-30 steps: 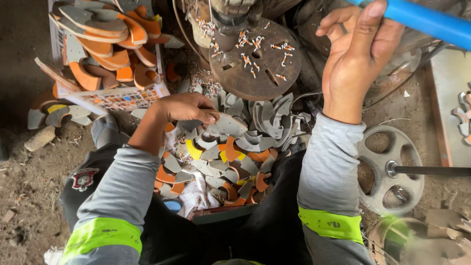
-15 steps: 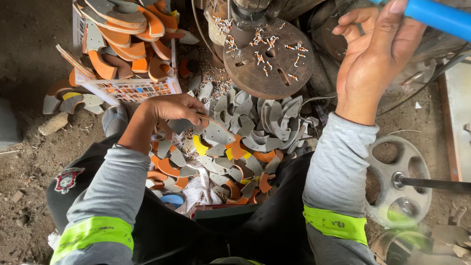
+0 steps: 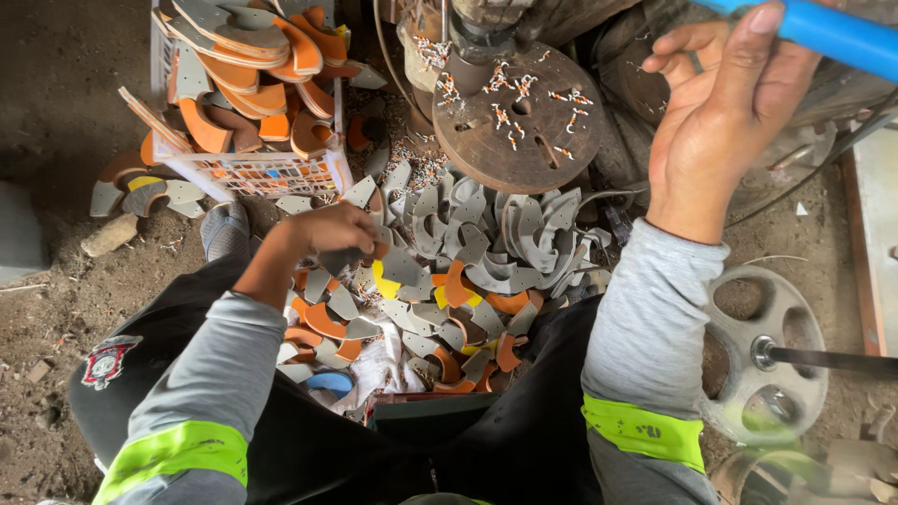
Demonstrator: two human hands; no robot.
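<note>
My left hand (image 3: 327, 234) reaches down into a heap of grey, orange and yellow curved cut pieces (image 3: 458, 281) between my knees, its fingers closed around a grey piece (image 3: 341, 259). My right hand (image 3: 720, 122) is raised at the upper right, fingers wrapped on a blue handle bar (image 3: 832, 33) of the machine. A round rusty metal die plate (image 3: 519, 117) dotted with small scraps sits just beyond the heap.
A white plastic basket (image 3: 253, 173) stacked with orange and grey curved pieces stands at the upper left. A pale spoked handwheel (image 3: 767, 355) on a shaft is at the lower right. Dirt floor (image 3: 56, 122) with loose pieces lies to the left.
The view has shifted so the basket and plate sit higher and closer. My left hand stays in the heap, now closed on a grey piece; my right hand keeps hold of the blue handle.
</note>
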